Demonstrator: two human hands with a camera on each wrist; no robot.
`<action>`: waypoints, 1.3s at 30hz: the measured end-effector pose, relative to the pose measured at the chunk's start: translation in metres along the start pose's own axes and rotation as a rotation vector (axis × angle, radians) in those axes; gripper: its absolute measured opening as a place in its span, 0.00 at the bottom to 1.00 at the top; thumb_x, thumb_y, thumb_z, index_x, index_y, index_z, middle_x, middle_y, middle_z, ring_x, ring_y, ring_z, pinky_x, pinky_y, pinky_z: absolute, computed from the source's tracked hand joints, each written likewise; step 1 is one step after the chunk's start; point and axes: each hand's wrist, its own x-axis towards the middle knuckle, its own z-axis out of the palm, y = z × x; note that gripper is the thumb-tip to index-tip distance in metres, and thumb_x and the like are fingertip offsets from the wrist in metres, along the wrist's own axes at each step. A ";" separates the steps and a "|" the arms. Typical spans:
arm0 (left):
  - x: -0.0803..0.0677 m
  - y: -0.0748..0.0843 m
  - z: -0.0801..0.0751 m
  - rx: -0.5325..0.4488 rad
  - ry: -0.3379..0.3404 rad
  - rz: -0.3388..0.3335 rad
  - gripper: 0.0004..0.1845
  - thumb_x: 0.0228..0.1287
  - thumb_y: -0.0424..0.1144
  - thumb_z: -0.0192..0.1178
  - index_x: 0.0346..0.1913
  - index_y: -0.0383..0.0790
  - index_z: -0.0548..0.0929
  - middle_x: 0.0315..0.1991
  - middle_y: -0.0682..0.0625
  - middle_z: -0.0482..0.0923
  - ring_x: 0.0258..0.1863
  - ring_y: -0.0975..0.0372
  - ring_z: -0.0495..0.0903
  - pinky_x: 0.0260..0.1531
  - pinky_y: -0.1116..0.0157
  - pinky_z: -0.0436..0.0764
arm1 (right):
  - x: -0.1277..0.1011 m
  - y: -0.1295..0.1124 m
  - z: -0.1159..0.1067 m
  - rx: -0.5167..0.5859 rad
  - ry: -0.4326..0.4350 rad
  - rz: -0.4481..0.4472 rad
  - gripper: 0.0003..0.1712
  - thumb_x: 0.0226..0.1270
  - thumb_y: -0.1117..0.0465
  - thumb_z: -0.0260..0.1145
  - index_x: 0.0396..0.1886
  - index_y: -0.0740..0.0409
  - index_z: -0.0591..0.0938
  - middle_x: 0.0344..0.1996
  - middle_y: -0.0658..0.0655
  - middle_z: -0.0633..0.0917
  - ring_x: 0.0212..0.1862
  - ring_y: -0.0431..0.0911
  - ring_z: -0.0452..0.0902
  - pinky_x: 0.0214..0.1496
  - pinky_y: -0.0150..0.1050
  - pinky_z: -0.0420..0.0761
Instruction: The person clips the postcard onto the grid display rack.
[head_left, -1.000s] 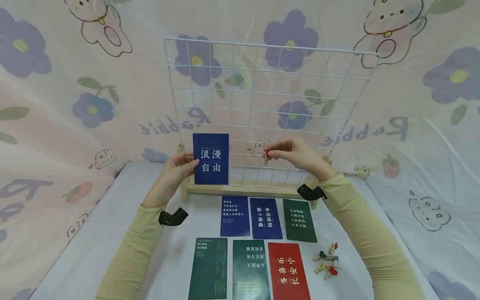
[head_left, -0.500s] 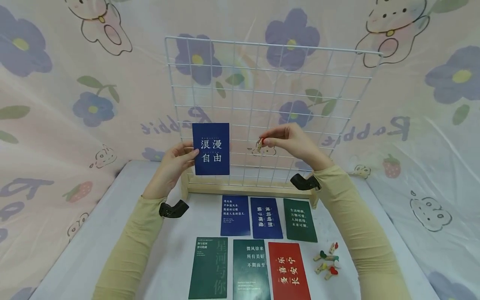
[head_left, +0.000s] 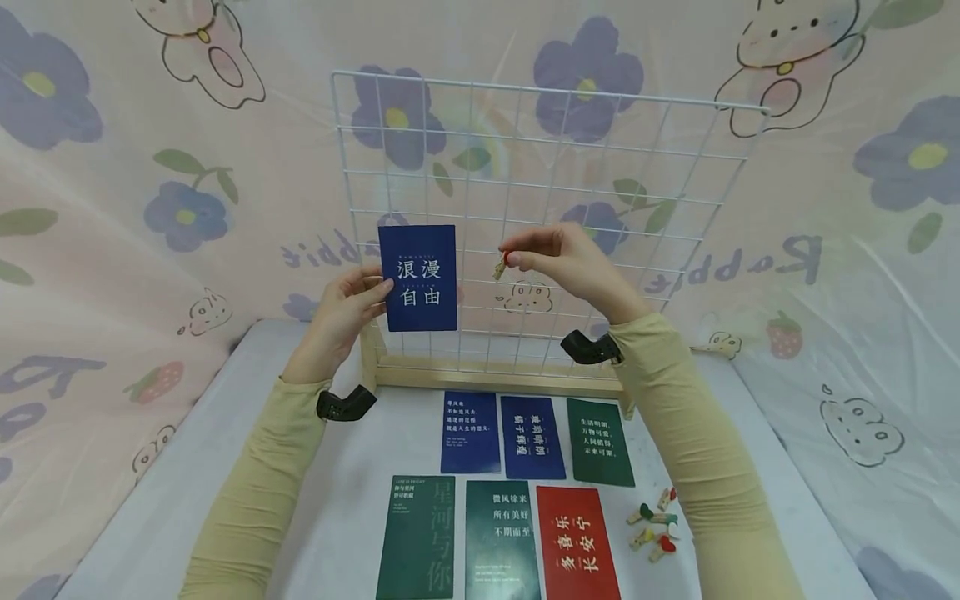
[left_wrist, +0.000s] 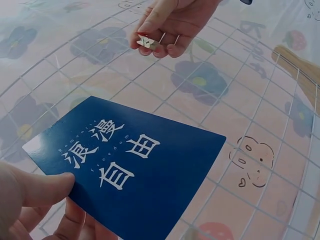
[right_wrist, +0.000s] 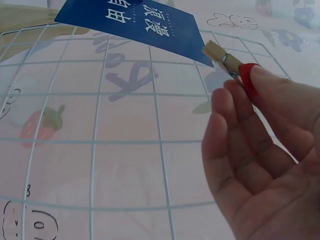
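My left hand [head_left: 341, 315] pinches a blue card [head_left: 418, 312] with white characters by its left edge, thumb on the front. The card stands upright before the lower left of a white wire grid [head_left: 480, 175]. In the right wrist view a small wooden clothespin [right_wrist: 223, 56] with a red end sits between the thumb and finger of my right hand [right_wrist: 265, 165]. That clothespin is to the right of the card and apart from it. In the left wrist view, the card [left_wrist: 150, 195] lies in front of the grid, and the right hand [left_wrist: 175, 22] is beyond it.
A wooden base [head_left: 487, 379] bears the grid. On the white table lie two blue cards [head_left: 470, 454], several green cards [head_left: 416, 542] and a red card [head_left: 558, 500]. Several small clothespins [head_left: 660, 518] are piled to their right. A patterned cloth [head_left: 262, 192] hangs behind.
Both hands have risen in front of the grid, the left carrying the blue card. The right hand has also moved left with the clothespin, nearer the card.
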 end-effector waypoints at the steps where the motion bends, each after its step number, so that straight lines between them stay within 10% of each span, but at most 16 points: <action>1: 0.000 0.001 0.000 0.000 0.002 0.002 0.09 0.69 0.34 0.58 0.49 0.42 0.75 0.41 0.51 0.72 0.41 0.63 0.74 0.47 0.67 0.74 | 0.001 0.000 0.001 0.003 0.008 -0.008 0.15 0.67 0.60 0.65 0.49 0.62 0.83 0.41 0.57 0.86 0.45 0.52 0.80 0.52 0.47 0.78; 39: 0.028 0.048 -0.005 -0.121 0.080 0.159 0.09 0.64 0.33 0.61 0.47 0.42 0.81 0.41 0.49 0.74 0.37 0.63 0.74 0.39 0.70 0.75 | 0.049 -0.031 0.029 0.177 0.237 -0.225 0.13 0.64 0.66 0.67 0.47 0.66 0.84 0.40 0.55 0.85 0.41 0.48 0.80 0.43 0.37 0.77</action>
